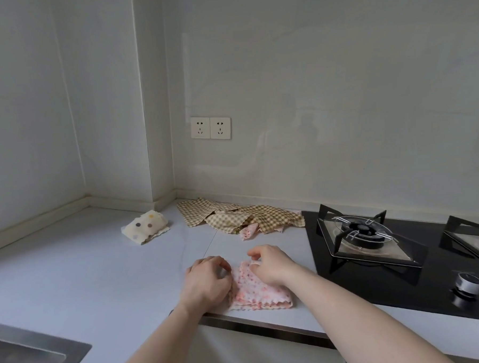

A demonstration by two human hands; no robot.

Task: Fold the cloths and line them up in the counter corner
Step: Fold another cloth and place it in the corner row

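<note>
Left hand: the left hand [207, 280] is laid on the left edge of the pink cloth [259, 288], fingers curled at the fabric's upper left corner; whether the fabric is actually pinched cannot be told.
Right hand: the right hand [270, 264] is set over the cloth's upper right part, thumb pressed onto it and the other fingers bent and lifted above the far edge; a firm grip cannot be told.
Pink cloth: folded into a thick square of several layers, white with small pink spots, zigzag edges stacked along the near side; it is lain flat between and under both hands.
Near edge: the counter [98, 272] front lip is met just below the cloth's near side, almost touching it.
Right limit: the black hob [377, 290] is found just right of the right hand, its burner [360, 230] raised and a knob [467, 283] nearer the front.
Left limit: the sink [28, 356] is sunk into the counter well to the left of and nearer than the left hand.
Open room: bare counter is stretched left of and beyond the left hand, up to the wall corner.
Spotted cloth: a folded cream cloth [145, 226] with coloured dots is placed beyond and left of the left hand, near the corner.
Check cloths: a rumpled, unfolded heap of tan check cloths [234, 216] is spread beyond both hands against the back wall, with a pink scrap [248, 232] poking out at its near side.
Wall: twin sockets [210, 128] are mounted above the heap.
</note>
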